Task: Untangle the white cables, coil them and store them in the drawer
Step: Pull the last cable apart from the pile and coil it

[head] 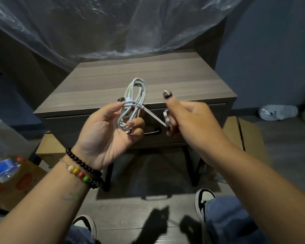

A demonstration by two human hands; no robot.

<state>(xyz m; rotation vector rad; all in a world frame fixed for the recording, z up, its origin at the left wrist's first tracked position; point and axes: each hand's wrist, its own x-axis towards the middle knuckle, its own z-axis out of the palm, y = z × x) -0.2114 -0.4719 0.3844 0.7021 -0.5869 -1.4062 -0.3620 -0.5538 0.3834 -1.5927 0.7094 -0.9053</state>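
While the white cable (133,101) sits as a narrow bundle of loops in the left hand (111,131), its free tail runs taut across to the right hand (188,120), both held in the air in front of the closed drawer (192,120) of the grey nightstand (136,74). A few turns already cinch the bundle's waist. The left grip curls round the lower loops; the right grip pinches the tail near its end. Such cable looks light, limp and a little springy, so the loops would probably fan open if released. Holding at the wrapped waist seems safest, rather than by the plug ends.
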